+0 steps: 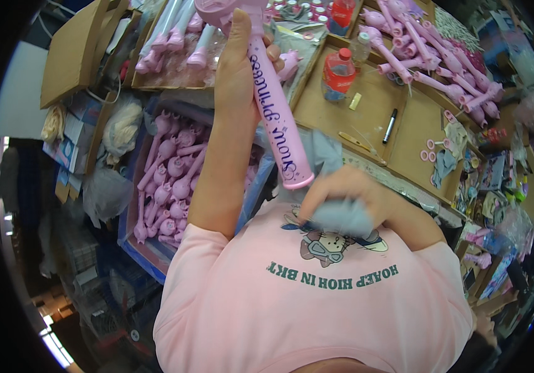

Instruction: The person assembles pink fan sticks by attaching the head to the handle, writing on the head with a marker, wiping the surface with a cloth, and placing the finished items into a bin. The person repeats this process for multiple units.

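Note:
My left hand [236, 71] is raised and wrapped round a pink toy wand [279, 124] near its wide head. The wand's printed handle slants down to the right, and its flat round end hangs close to my right hand [357, 189]. That hand, blurred by motion, is closed on a grey-blue cloth [341, 219] in front of my shirt. A small gap seems to lie between the wand's end and the fingers. The top of the wand's head is cut off by the upper edge of the view.
Left of centre, a blue bin [145, 264] holds many pink wand pieces. A cardboard tray [316, 118] carries a red-capped drink bottle [338, 78], a black marker [390, 126] and scissors-like pink rings [428, 152]. More pink wands [403, 53] are heaped at the far right.

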